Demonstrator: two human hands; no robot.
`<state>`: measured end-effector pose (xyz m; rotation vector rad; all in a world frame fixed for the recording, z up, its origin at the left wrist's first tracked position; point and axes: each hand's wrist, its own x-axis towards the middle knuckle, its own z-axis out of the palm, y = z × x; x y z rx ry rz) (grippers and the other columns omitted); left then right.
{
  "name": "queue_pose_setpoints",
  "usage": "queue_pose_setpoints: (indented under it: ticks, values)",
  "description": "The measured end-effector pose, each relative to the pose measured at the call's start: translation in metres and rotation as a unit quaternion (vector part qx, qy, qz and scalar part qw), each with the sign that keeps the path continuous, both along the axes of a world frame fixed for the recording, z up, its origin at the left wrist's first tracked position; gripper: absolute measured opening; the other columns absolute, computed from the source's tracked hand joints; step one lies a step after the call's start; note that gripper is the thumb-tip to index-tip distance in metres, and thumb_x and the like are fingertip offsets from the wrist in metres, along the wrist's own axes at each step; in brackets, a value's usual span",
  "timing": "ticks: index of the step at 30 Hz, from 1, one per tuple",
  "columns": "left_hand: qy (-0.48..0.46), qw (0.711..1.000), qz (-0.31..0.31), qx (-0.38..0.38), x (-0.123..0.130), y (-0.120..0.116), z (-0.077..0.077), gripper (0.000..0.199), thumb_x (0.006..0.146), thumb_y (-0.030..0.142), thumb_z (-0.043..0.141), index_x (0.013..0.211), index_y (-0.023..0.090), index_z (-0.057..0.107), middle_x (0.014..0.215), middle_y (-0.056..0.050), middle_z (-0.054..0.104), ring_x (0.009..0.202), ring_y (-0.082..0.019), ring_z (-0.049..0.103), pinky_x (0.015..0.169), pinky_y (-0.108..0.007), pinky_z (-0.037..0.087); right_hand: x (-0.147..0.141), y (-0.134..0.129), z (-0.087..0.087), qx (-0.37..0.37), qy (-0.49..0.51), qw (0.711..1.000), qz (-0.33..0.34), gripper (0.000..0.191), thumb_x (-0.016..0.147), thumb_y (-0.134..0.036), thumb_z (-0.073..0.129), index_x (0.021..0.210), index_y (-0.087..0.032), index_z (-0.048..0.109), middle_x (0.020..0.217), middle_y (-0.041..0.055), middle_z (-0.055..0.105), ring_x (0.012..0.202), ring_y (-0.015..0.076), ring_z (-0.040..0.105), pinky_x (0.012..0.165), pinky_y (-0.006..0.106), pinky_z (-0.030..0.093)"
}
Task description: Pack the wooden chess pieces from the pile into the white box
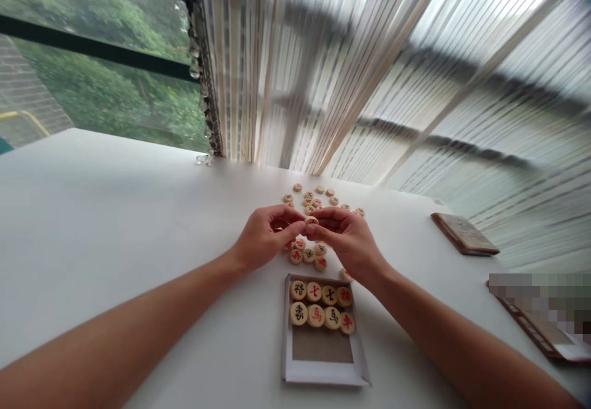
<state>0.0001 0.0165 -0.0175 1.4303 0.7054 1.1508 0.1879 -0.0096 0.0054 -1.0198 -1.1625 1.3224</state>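
One piece (311,220), pinched in the fingertips of left hand (259,236) and right hand (354,239). Best held lightly by rim, face uncovered, wrists clear of box (323,344).

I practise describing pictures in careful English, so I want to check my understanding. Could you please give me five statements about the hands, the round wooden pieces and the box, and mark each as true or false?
1. The bare left hand and bare right hand hold one small round wooden piece together. True.
2. The shallow white-walled box contains eight round wooden pieces in two rows. True.
3. All characters in the box are black. False: four are black and four are red.
4. The box is farther from the person than the hands. False: it is nearer.
5. More round wooden pieces lie outside the box, on the smooth white table. True.
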Motion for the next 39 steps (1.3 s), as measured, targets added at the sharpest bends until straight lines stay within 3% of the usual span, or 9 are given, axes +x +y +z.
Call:
queue_pose_setpoints:
  ticks: [7,15,20,28,34,39]
  values:
    - [0.018,0.999,-0.026,-0.009,0.0005,-0.0013,0.0018,0.027,0.085,0.035,0.085,0.100,0.014,0.082,0.088,-0.008,0.082,0.072,-0.017,0.076,0.062,-0.023,0.059,0.0107,0.0001,-0.0036,-0.005,-0.011,1.000,0.019,0.042,0.053,-0.031,0.108,0.086,-0.020,0.085,0.077,0.0039,0.084,0.065,0.0198,0.080,0.062,0.030,0.070]
    - [0.050,0.998,0.025,-0.004,0.0012,-0.0035,0.0057,0.029,0.080,0.038,0.087,0.093,0.013,0.082,0.081,-0.006,0.079,0.067,-0.015,0.071,0.059,-0.024,0.059,0.0096,0.0000,0.0000,0.007,-0.022,0.999,0.048,0.036,0.068,-0.042,0.101,0.097,-0.023,0.089,0.085,0.0039,0.086,0.072,0.0196,0.083,0.077,0.036,0.073]
    - [0.038,0.999,0.028,-0.009,0.0003,-0.0043,0.0070,0.029,0.081,0.037,0.087,0.092,0.012,0.081,0.078,-0.006,0.078,0.062,-0.013,0.067,0.057,-0.023,0.058,0.0107,0.0006,-0.0011,0.007,-0.034,0.998,0.057,0.033,0.075,-0.046,0.096,0.099,-0.024,0.088,0.085,0.0046,0.085,0.073,0.0197,0.082,0.075,0.037,0.073]
    - [0.018,1.000,0.015,-0.016,0.0000,-0.0052,0.0079,0.027,0.079,0.037,0.090,0.091,0.014,0.085,0.078,-0.006,0.079,0.064,-0.014,0.069,0.058,-0.023,0.060,0.0103,-0.0007,0.0016,-0.003,-0.028,0.999,0.046,0.031,0.073,-0.043,0.098,0.092,-0.021,0.088,0.080,0.0051,0.084,0.070,0.0205,0.083,0.072,0.034,0.073]
    - [0.025,0.999,0.028,-0.015,0.0001,-0.0058,0.0087,0.030,0.080,0.041,0.090,0.092,0.014,0.085,0.075,-0.006,0.080,0.059,-0.014,0.070,0.057,-0.025,0.062,0.0093,-0.0030,0.0051,0.010,-0.032,0.999,0.042,0.032,0.071,-0.041,0.100,0.093,-0.022,0.088,0.083,0.0050,0.085,0.072,0.0220,0.083,0.076,0.039,0.074]
    - [0.006,1.000,0.016,-0.018,0.0007,-0.0057,0.0078,0.030,0.078,0.039,0.093,0.093,0.015,0.085,0.081,-0.007,0.083,0.070,-0.020,0.079,0.064,-0.027,0.066,0.0096,-0.0039,0.0045,0.024,-0.047,0.998,0.033,0.033,0.068,-0.040,0.101,0.093,-0.023,0.088,0.084,0.0056,0.086,0.074,0.0225,0.083,0.076,0.038,0.073]
